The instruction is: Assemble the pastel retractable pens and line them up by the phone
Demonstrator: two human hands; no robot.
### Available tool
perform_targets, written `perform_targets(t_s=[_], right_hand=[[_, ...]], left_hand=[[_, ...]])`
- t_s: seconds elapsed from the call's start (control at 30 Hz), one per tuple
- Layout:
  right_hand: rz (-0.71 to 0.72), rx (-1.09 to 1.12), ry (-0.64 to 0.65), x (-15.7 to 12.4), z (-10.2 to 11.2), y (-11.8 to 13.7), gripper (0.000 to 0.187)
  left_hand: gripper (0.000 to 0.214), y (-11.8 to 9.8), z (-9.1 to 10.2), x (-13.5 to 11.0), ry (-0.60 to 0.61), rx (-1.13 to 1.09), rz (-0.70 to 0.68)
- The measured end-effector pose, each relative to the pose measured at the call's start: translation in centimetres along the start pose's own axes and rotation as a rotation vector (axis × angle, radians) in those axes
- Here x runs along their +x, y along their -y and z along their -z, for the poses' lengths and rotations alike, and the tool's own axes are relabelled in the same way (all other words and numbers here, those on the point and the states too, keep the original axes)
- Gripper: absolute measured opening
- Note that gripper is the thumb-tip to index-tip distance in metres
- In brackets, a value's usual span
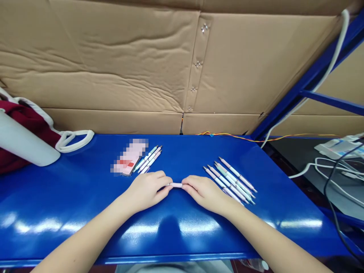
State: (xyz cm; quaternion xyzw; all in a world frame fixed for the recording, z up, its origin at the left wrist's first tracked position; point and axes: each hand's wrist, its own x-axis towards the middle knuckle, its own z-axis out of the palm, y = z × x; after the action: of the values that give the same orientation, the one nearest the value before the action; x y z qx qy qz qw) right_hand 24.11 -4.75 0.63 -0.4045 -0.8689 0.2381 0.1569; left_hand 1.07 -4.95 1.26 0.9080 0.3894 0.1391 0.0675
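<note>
Both hands meet over the middle of the blue table, pinching the two ends of a pale pink pen (176, 185). My left hand (149, 189) is closed on its left end, and my right hand (203, 191) is closed on its right end. Only the pen's short middle stretch shows; the fingers hide the rest. Beyond my left hand lie several pens (150, 159) in pastel colours, side by side. To the right of my right hand is another row of several pens (231, 178), lying slanted, partly hidden by the hand and forearm.
A pink, partly blurred flat item (129, 157) lies by the left pens. A white cylinder (28, 138) and dark red cloth (21, 117) stand at the left. Cardboard (127, 57) walls the back. Cables (335, 178) and a blue frame bar (284, 98) are at the right.
</note>
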Motion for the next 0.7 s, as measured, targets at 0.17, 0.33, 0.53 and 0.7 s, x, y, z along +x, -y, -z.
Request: perform_targets(t_s=[0.17, 0.33, 0.53, 0.7], right_hand=[[-0.052, 0.078, -0.073, -0.01, -0.09, 0.22, 0.015], [-0.001, 0.042, -0.048, -0.01, 0.00, 0.17, 0.019], [-0.025, 0.017, -0.081, -0.10, 0.17, 0.33, 0.019], [-0.007, -0.018, -0.018, -0.23, 0.45, 0.37, 0.018]], left_hand=[[0.023, -0.15, 0.07, -0.04, -0.006, -0.023, 0.015], [0.025, -0.22, 0.12, -0.04, -0.004, -0.039, 0.027], [0.026, -0.20, 0.12, 0.02, -0.017, -0.060, 0.027], [0.025, -0.14, -0.03, 0.04, -0.008, -0.057, 0.013]])
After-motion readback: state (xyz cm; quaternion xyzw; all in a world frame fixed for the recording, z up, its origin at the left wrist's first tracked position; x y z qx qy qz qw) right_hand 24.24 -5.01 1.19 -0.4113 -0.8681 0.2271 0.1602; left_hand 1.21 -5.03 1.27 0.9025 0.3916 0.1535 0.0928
